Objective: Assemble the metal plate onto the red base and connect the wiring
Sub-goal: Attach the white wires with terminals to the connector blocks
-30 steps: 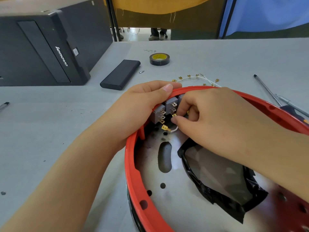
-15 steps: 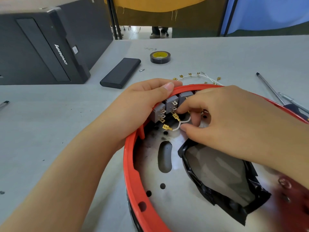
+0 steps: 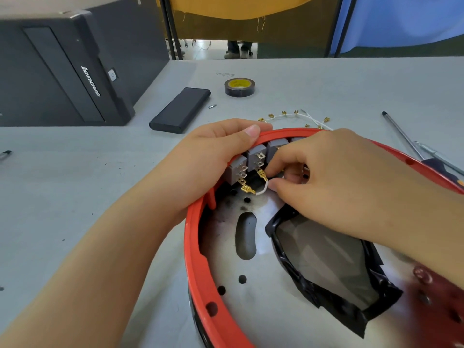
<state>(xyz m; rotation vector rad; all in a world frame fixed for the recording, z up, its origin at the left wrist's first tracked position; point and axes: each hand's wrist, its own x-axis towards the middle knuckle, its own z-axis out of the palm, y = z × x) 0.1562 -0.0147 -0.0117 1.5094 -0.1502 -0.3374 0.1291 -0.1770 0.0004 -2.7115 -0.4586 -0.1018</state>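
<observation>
From the head camera, both arms reach in from the bottom of the view. The left hand (image 3: 213, 156) comes in from the lower left. Its fingers are curled over the far edge of the red base (image 3: 193, 247), with the thumb on top of the rim, so it grips the rim tight. The right hand (image 3: 334, 182) comes in from the right, its back facing up. Its thumb and first finger pinch a short white wire (image 3: 262, 189) inside the base. The wire has a gold clip at each end, and the upper clip sits right by the gray switch blocks (image 3: 253, 159) that line the inner wall.

The red base lies on the gray tabletop (image 3: 75, 197), close to the person. The metal plate (image 3: 251, 310) sits inside it, shiny, with holes and a long slot. A black-edged piece (image 3: 326, 267) lies on the plate.

The right hand covers some of the switch blocks and most of its own fingers. The lower right part of the base is blurry and cut off. More white wires (image 3: 296, 116) lie on the tabletop just past the base. Further back are a roll of tape (image 3: 239, 87), a black flat box (image 3: 180, 110), and a black computer case (image 3: 62, 71). A screwdriver (image 3: 411, 144) lies on the right, partly hidden behind the base.
</observation>
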